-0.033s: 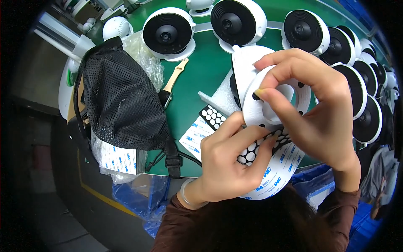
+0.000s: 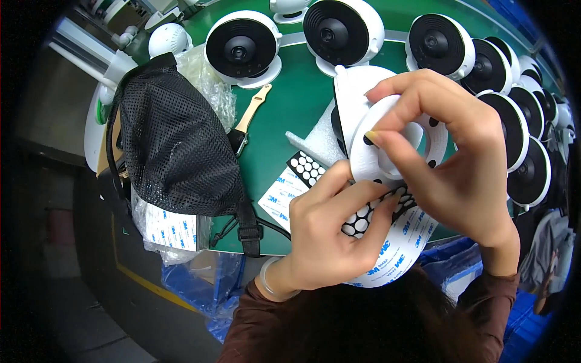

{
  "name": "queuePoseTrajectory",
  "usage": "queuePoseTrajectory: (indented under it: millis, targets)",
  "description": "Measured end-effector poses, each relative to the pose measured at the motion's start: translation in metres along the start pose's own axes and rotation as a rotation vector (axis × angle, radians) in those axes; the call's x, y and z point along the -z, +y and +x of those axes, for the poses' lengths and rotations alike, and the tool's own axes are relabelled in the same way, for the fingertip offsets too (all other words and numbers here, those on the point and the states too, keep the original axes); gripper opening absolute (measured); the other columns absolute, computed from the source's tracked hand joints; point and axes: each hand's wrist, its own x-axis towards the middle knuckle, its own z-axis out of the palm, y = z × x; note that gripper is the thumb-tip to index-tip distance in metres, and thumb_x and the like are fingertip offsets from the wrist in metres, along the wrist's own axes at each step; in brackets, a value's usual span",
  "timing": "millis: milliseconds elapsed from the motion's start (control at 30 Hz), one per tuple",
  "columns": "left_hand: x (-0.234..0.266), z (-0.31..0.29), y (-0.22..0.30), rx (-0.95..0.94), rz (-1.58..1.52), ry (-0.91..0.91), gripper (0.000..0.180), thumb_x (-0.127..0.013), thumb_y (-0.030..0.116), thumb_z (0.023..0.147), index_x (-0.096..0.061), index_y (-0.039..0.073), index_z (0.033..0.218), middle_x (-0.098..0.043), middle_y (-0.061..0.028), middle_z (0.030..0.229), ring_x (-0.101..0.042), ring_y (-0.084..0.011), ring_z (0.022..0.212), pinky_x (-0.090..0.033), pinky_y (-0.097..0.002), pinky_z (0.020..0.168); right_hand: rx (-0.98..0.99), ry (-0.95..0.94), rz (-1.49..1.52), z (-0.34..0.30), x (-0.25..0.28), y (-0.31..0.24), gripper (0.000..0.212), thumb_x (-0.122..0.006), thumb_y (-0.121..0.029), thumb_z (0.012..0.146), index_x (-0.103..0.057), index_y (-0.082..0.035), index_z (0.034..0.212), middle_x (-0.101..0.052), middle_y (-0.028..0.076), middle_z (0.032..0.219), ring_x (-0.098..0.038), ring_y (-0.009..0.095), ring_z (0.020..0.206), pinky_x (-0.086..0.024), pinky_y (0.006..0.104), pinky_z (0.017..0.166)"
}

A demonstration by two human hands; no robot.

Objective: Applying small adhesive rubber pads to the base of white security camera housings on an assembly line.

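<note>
My left hand [image 2: 336, 233] is closed on a sheet of round adhesive pads [image 2: 362, 219], white dots on black, with a printed white backing sheet [image 2: 396, 254] below it. Just above, a white round-bodied camera [image 2: 357, 91] lies tipped, its ring-shaped base [image 2: 392, 112] turned toward me. Several black dots sit around that ring. My right hand [image 2: 466, 145] pinches at the ring's rim, thumb tip beside one black dot. Whether a loose pad is between the fingertips cannot be made out. Another pad sheet [image 2: 306, 168] lies left of my left hand, beside white foam [image 2: 315, 142].
Similar black-faced white cameras [image 2: 242, 48] line the far side and crowd the right of the green table [image 2: 266, 163]. At left lie a black mesh bag [image 2: 175, 139], bubble wrap [image 2: 206, 85] and a watch with a beige strap [image 2: 253, 112]. Blue plastic [image 2: 212, 290] hangs below the front edge.
My right thumb and fingers have shifted very slightly at the ring's rim. My left hand keeps its hold on the pad sheet, and the other things have not moved.
</note>
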Motion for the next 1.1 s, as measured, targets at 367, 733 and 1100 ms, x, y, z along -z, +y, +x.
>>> queuePoseTrajectory:
  millis: [367,733,1100]
  targets:
    - [0.009,0.001,0.001,0.063,-0.010,-0.088,0.011,-0.067,0.000,0.067,-0.064,0.000,0.077,-0.059,-0.0098,0.079,-0.058,-0.0163,0.056,-0.043,-0.0249,0.050,-0.053,-0.589,0.102,0.045,0.025,0.013,0.016,-0.067,-0.014,0.075,-0.062,0.001,0.077,-0.057,0.003,0.059,-0.053,0.009,0.048,-0.042,0.0194,0.046]
    - [0.039,-0.023,-0.028,0.217,-0.047,-0.105,0.006,-0.064,0.000,0.072,-0.064,-0.004,0.076,-0.063,-0.0140,0.099,-0.064,-0.0192,0.073,-0.047,-0.0242,0.061,-0.003,-0.217,0.056,0.175,0.077,0.061,0.019,-0.058,-0.021,0.081,-0.063,-0.003,0.086,-0.056,-0.001,0.055,-0.054,0.005,0.049,-0.042,0.0186,0.049]
    - [0.039,-0.038,-0.039,0.284,-0.062,-0.084,0.012,-0.065,0.005,0.070,-0.063,0.000,0.081,-0.062,-0.0130,0.090,-0.061,-0.0235,0.067,-0.047,-0.0286,0.059,0.245,-0.278,-0.494,0.299,-0.120,0.113,0.023,-0.071,-0.027,0.060,-0.067,-0.009,0.074,-0.062,0.012,0.086,-0.061,0.030,0.082,-0.050,0.0388,0.071]
